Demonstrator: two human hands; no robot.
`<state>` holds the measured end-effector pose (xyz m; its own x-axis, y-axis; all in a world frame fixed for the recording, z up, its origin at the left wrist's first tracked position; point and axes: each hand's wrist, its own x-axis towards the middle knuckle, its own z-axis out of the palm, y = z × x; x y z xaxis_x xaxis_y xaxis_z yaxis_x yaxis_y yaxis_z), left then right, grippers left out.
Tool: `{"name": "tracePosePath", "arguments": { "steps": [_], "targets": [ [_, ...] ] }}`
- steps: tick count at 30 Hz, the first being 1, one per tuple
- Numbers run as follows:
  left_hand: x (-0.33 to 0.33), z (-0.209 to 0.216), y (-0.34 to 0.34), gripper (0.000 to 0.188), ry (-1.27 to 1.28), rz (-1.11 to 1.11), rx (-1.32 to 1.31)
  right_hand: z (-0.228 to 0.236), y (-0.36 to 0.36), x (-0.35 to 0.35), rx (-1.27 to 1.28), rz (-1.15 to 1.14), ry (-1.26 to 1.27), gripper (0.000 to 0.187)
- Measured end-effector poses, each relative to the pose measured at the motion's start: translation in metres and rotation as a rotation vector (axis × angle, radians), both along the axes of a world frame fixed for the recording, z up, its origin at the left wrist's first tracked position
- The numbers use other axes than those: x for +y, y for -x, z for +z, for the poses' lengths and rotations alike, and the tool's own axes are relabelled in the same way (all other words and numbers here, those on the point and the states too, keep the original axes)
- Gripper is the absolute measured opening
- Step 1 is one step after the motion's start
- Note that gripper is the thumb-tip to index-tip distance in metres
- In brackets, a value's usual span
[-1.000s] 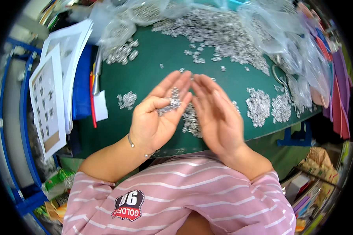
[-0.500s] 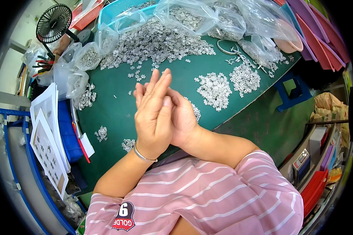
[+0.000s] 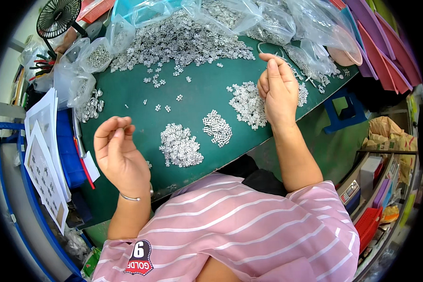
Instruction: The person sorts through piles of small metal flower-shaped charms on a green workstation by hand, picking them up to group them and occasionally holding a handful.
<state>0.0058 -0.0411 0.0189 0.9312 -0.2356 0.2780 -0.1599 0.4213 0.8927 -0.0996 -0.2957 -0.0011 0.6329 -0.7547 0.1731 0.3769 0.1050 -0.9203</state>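
Note:
My left hand (image 3: 121,152), with a bracelet at the wrist, is raised over the left of the green table, its fingers curled and thumb against them. What it pinches, if anything, is hidden. Farther right, my right hand (image 3: 281,91) is closed, thumb along the index finger, partly covering a pile of small silver metal pieces (image 3: 246,104); its contents cannot be made out. Between the hands lie a rounded pile of silver pieces (image 3: 179,145) and a smaller heap of short silver pieces (image 3: 217,129). A few loose pieces (image 3: 168,108) are scattered behind them.
A large mound of silver pieces (image 3: 174,40) covers the table's back, with clear plastic bags (image 3: 272,28) around it. At left are a black fan (image 3: 58,19), printed sheets (image 3: 44,169) and a red pen (image 3: 85,167). A blue stool (image 3: 345,112) stands beyond the right edge.
My hands, pressed palm to palm over the middle before, have parted. The left has moved left, the right toward the far right, uncovering the two piles between them.

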Motion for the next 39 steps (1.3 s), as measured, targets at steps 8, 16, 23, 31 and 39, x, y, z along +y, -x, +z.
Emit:
{"name": "tracePosePath", "arguments": {
  "steps": [8,16,23,31,39],
  "targets": [
    [0.022,-0.008,-0.02,0.016,0.035,0.177,-0.035,-0.018,-0.002,0.006,-0.057,-0.077,-0.032,0.023],
    [0.036,-0.027,-0.035,0.018,0.101,0.162,-0.027,-0.02,-0.001,0.01,-0.06,-0.066,0.069,0.026],
    [0.04,-0.027,-0.037,0.018,0.17,0.179,0.047,-0.015,-0.001,0.019,0.023,-0.099,0.414,0.024],
    [0.046,-0.029,-0.043,0.016,0.233,0.219,0.207,0.014,-0.077,0.023,0.452,0.271,1.212,0.013],
    [0.047,-0.026,-0.042,0.018,0.245,0.226,0.262,0.003,-0.098,0.024,0.702,0.454,1.111,0.008]
  ]
}}
